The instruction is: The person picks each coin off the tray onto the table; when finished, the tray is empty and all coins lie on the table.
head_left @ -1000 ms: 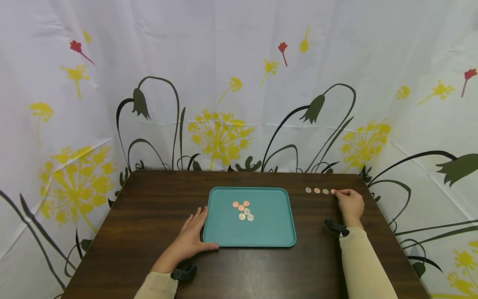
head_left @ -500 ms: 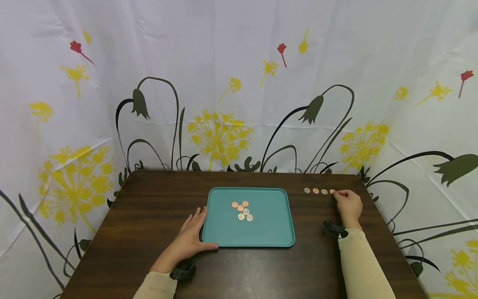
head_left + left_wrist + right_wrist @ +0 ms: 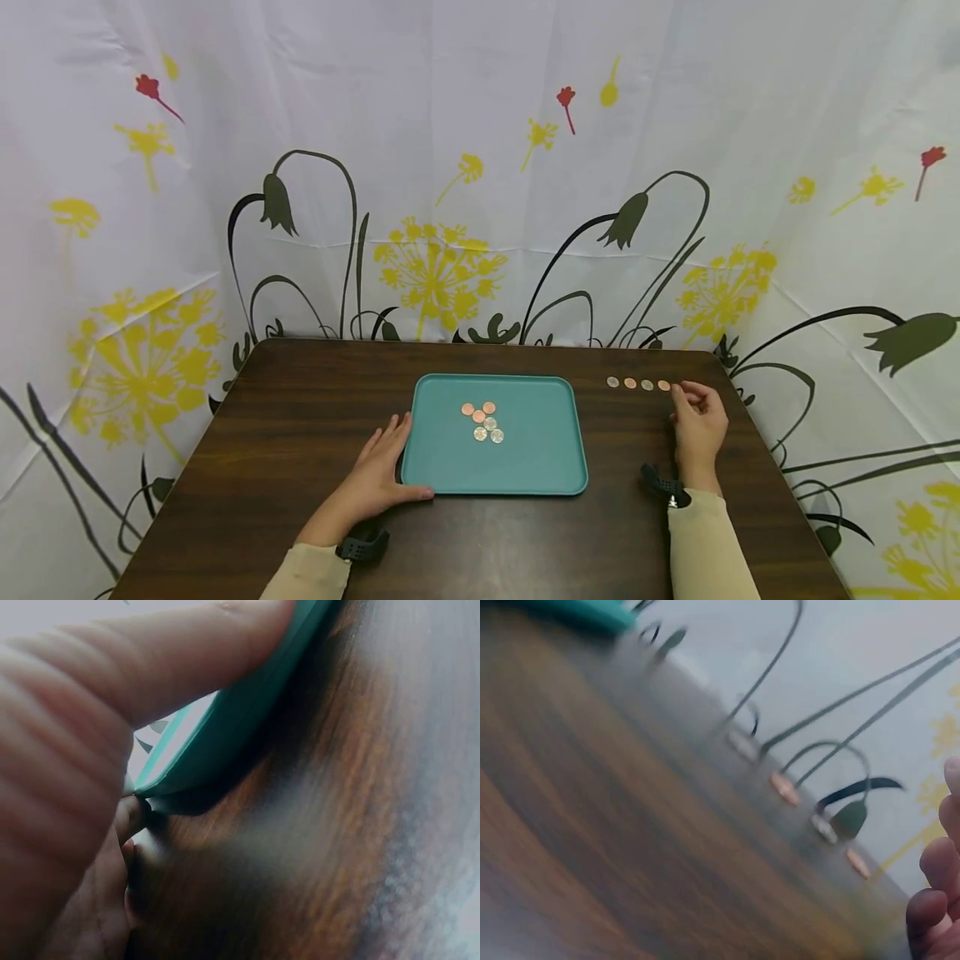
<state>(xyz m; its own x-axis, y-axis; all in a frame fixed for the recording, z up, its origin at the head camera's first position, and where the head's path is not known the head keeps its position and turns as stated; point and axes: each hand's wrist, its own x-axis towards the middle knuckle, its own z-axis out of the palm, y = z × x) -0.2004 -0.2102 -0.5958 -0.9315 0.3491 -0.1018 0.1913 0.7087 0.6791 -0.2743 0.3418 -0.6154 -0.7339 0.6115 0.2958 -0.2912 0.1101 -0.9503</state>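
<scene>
My left hand (image 3: 363, 485) lies at the left side of a teal tray (image 3: 450, 473), fingers spread and straight along its left edge, thumb at the near-left corner. In the left wrist view the thumb (image 3: 187, 656) crosses the tray's rim (image 3: 217, 746). Several copper and silver coins (image 3: 478, 416) lie in a small cluster on the tray. My right hand (image 3: 701, 429) is just right of a row of coins, fingers loosely bent and holding nothing. The row's rightmost copper coin (image 3: 663, 386) lies flat, apart from the fingers (image 3: 939, 862) in the right wrist view.
The row also has a silver coin (image 3: 612, 382), a copper coin (image 3: 630, 383) and another silver coin (image 3: 647, 385), near the back edge of the dark wooden table (image 3: 315, 400). Behind the table hangs a flower-patterned white curtain (image 3: 480, 83). Each wrist wears a black strap (image 3: 663, 485).
My right hand has let go of the rightmost copper coin and drawn back slightly, its fingers loosening. The left hand keeps its place at the tray. The whole head view has shifted a little.
</scene>
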